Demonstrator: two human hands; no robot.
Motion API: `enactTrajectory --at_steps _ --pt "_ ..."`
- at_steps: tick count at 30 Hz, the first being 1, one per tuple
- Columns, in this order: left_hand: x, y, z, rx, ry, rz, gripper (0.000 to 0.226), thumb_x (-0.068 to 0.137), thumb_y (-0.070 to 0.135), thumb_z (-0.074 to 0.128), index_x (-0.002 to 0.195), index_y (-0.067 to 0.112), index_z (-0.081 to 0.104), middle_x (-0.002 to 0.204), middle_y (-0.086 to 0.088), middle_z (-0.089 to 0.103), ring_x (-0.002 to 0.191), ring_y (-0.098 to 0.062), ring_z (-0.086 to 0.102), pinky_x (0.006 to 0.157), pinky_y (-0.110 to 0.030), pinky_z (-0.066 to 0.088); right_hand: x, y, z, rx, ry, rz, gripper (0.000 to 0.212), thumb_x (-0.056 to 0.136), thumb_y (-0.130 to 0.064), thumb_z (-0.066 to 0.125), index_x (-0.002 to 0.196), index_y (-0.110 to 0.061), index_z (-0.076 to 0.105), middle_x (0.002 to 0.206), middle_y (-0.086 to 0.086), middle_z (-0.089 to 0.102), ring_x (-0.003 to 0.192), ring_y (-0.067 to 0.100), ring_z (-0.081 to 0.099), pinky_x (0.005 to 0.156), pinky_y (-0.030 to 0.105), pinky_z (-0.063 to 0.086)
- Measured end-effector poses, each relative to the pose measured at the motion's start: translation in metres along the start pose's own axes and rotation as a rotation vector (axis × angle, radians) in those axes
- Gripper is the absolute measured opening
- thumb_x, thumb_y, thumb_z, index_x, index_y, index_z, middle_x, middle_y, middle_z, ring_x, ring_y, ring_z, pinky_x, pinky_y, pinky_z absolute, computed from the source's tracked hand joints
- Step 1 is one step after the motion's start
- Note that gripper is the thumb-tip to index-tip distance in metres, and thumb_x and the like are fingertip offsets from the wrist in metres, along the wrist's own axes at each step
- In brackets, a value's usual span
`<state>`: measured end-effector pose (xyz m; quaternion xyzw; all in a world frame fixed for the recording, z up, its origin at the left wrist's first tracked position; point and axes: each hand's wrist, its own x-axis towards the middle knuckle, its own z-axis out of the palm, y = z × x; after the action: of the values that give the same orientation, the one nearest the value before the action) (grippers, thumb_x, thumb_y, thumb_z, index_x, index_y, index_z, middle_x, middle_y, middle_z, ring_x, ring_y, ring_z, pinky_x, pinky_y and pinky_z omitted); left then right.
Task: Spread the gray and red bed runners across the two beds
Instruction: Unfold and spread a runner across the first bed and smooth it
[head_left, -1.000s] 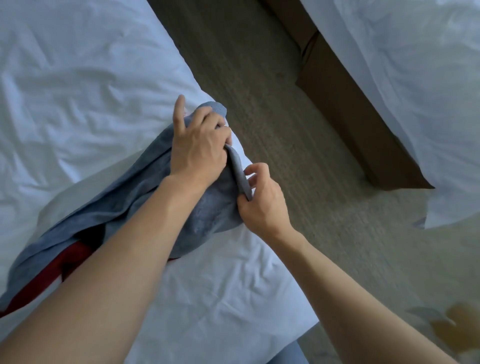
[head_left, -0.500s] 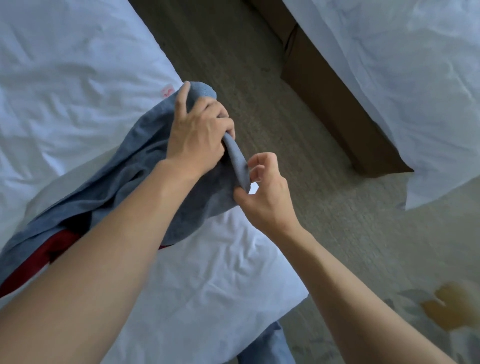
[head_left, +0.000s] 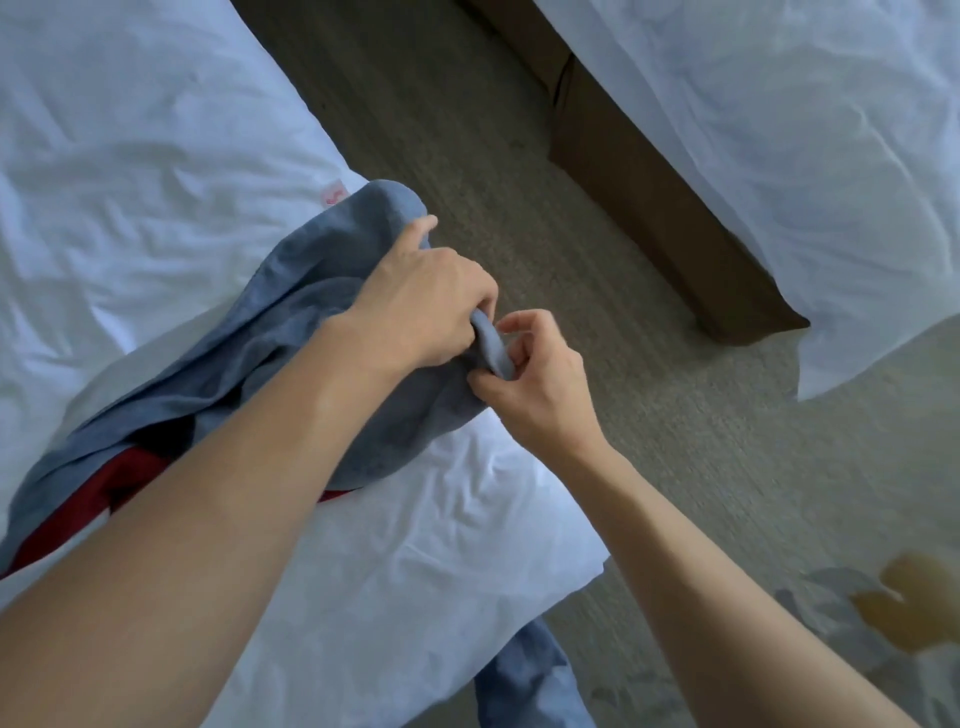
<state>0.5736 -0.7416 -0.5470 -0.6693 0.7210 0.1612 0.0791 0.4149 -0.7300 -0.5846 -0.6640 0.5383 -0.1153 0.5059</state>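
A bunched gray bed runner (head_left: 291, 322) with a red underside (head_left: 98, 493) lies across the near bed's corner (head_left: 405, 561), over the white sheet. My left hand (head_left: 431, 301) grips the runner's edge from above, fingers curled into the cloth. My right hand (head_left: 535, 379) pinches a gray fold of the same edge just beside it, the two hands almost touching. The second bed (head_left: 779, 130), also in white sheets, stands across the aisle at the upper right. Most of the red side is hidden under the gray cloth and my left forearm.
A carpeted aisle (head_left: 519, 208) runs between the beds. The far bed's dark brown base (head_left: 649, 197) borders it on the right. A patterned patch of carpet (head_left: 909, 613) lies at the lower right. My blue trouser leg (head_left: 524, 675) shows below the near bed's corner.
My left hand has slid down along the runner's edge to meet my right hand, and both now hold the same gray fold. The runner's end has bunched up higher on the bed.
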Motion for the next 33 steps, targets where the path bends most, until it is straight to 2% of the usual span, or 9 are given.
enactTrajectory --at_steps 4,8,11,14,19,23,27,30,33 --pt "-0.007 -0.011 -0.005 -0.038 0.108 -0.168 0.015 0.088 0.017 0.057 0.081 0.031 0.059 0.086 0.005 0.065 0.099 -0.020 0.059 0.114 -0.040 0.022 -0.003 -0.001 0.002 -0.058 -0.128 -0.032 0.019 0.073 -0.021 0.073 0.072 -0.010 0.058 0.081 0.000 0.058 0.078 0.012 0.054 0.069 0.032 0.048" --pt "-0.013 -0.017 0.003 -0.052 0.153 -0.274 0.018 0.085 0.011 0.057 0.085 0.028 0.063 0.089 0.002 0.066 0.099 -0.023 0.058 0.112 -0.040 0.022 -0.002 -0.003 -0.003 0.147 -0.146 0.004 0.010 0.072 -0.023 0.075 0.072 -0.018 0.067 0.101 -0.016 0.062 0.095 -0.002 0.058 0.079 0.017 0.046" --pt "-0.010 -0.016 0.003 -0.049 0.261 -0.350 0.015 0.085 0.008 0.059 0.083 0.022 0.064 0.080 0.000 0.058 0.105 -0.032 0.053 0.108 -0.042 0.023 -0.004 -0.003 -0.007 0.259 -0.133 0.031 0.033 0.068 -0.024 0.071 0.056 -0.017 0.041 0.059 -0.011 0.045 0.054 0.010 0.043 0.049 0.028 0.036" --pt "0.000 -0.014 0.000 0.005 0.187 -0.274 0.016 0.083 0.009 0.060 0.082 0.025 0.060 0.085 0.002 0.061 0.102 -0.029 0.055 0.109 -0.044 0.023 -0.008 0.005 -0.009 0.068 -0.049 -0.026 0.039 0.068 -0.027 0.069 0.058 -0.017 0.033 0.050 -0.009 0.035 0.050 0.008 0.033 0.047 0.029 0.029" --pt "0.009 0.014 0.008 -0.008 -0.118 0.022 0.025 0.082 0.026 0.057 0.102 0.039 0.061 0.102 0.012 0.057 0.112 -0.015 0.053 0.118 -0.051 -0.001 -0.013 0.030 -0.013 -0.431 0.133 -0.161 0.029 0.075 -0.030 0.074 0.074 -0.018 0.047 0.055 -0.004 0.048 0.060 0.021 0.040 0.067 0.028 0.029" --pt "0.009 0.038 0.023 0.035 -0.151 0.200 0.013 0.086 0.023 0.052 0.084 0.035 0.056 0.082 0.012 0.055 0.095 -0.014 0.059 0.119 -0.044 0.011 -0.011 0.038 -0.017 -0.492 0.298 -0.194 0.027 0.081 -0.028 0.075 0.074 -0.011 0.055 0.048 0.000 0.049 0.051 0.022 0.037 0.086 0.036 0.049" --pt "0.018 0.020 0.024 0.063 -0.025 0.043 0.019 0.084 0.016 0.053 0.081 0.034 0.058 0.090 0.009 0.062 0.095 -0.015 0.061 0.110 -0.040 0.025 -0.007 0.040 -0.028 -0.432 0.088 -0.216 0.021 0.079 -0.029 0.068 0.075 -0.017 0.051 0.055 -0.009 0.052 0.057 0.017 0.048 0.118 0.038 0.022" --pt "0.019 0.017 0.025 0.103 -0.041 0.005 0.016 0.084 0.018 0.052 0.085 0.031 0.061 0.091 0.008 0.061 0.097 -0.016 0.059 0.109 -0.040 0.026 -0.006 0.033 -0.030 -0.315 -0.020 -0.248 0.021 0.072 -0.007 0.061 0.078 -0.018 0.044 0.065 -0.011 0.044 0.063 0.021 0.045 0.084 0.037 0.049" --pt "0.017 0.033 0.033 0.050 -0.100 0.200 0.008 0.083 0.021 0.051 0.083 0.030 0.052 0.085 0.009 0.059 0.084 -0.016 0.054 0.109 -0.038 0.032 -0.007 0.034 -0.027 -0.407 0.054 -0.257 0.020 0.073 -0.004 0.056 0.085 -0.018 0.048 0.076 -0.007 0.052 0.070 0.026 0.051 0.058 0.038 0.045"
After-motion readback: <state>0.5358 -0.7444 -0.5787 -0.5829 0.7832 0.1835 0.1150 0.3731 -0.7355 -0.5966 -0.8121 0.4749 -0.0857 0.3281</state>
